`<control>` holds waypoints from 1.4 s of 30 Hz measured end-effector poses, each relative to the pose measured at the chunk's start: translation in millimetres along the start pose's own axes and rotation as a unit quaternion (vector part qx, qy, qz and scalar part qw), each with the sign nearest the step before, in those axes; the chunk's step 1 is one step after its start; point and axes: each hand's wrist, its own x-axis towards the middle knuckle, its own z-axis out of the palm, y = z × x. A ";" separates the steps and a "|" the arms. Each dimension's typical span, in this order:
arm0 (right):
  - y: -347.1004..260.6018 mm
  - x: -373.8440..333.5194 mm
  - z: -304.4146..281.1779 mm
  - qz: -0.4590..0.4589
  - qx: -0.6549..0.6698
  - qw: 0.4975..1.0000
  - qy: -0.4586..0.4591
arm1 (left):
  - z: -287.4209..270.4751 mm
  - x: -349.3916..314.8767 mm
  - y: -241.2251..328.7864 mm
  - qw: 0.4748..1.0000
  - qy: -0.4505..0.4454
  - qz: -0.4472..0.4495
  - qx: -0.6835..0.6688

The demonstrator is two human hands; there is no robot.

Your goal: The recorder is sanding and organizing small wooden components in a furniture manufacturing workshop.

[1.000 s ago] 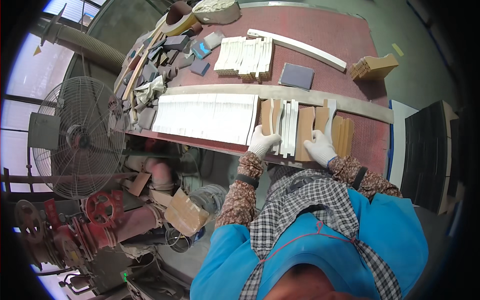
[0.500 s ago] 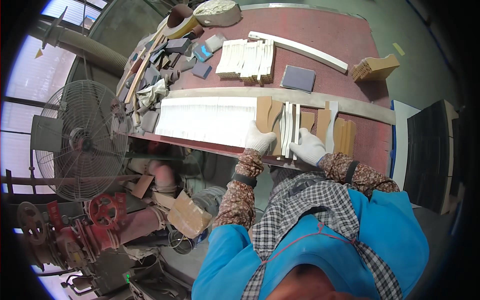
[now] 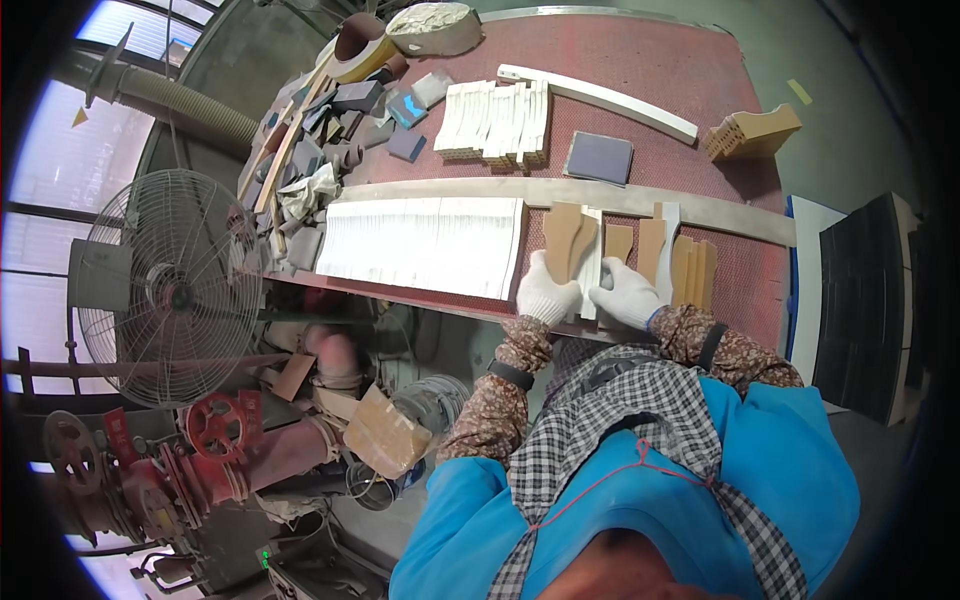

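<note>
right of white row (image 3: 420, 246): curved strips (image 3: 567, 240)
left hand (image 3: 547, 292): fingers closed around strips
right hand (image 3: 628, 295): fingers half-curled against strips, hold unclear

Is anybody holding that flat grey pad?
No, the flat grey pad lies on the red table, beyond the left hand and the right hand.

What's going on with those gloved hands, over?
Left hand at tan curved pieces. Right hand at white strips. More tan pieces close by on the right.

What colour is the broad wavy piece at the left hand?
The broad wavy piece is tan; see the head view.
</note>
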 end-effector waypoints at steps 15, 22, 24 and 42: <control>-5.2 0.4 -4.2 -0.031 -0.030 0.998 0.034 | 13.1 -5.8 -7.7 0.985 0.131 0.079 0.080; -6.2 -5.0 -9.1 -0.026 0.017 0.999 0.005 | 15.1 5.0 -5.7 0.992 0.026 -0.124 -0.007; -5.5 -3.7 -7.8 -0.035 0.013 0.999 0.013 | 16.7 8.6 -12.1 0.992 0.042 -0.079 -0.086; 6.9 2.3 -0.5 -0.036 0.031 0.999 0.018 | 9.6 17.6 -30.1 0.963 -0.123 -0.015 -0.240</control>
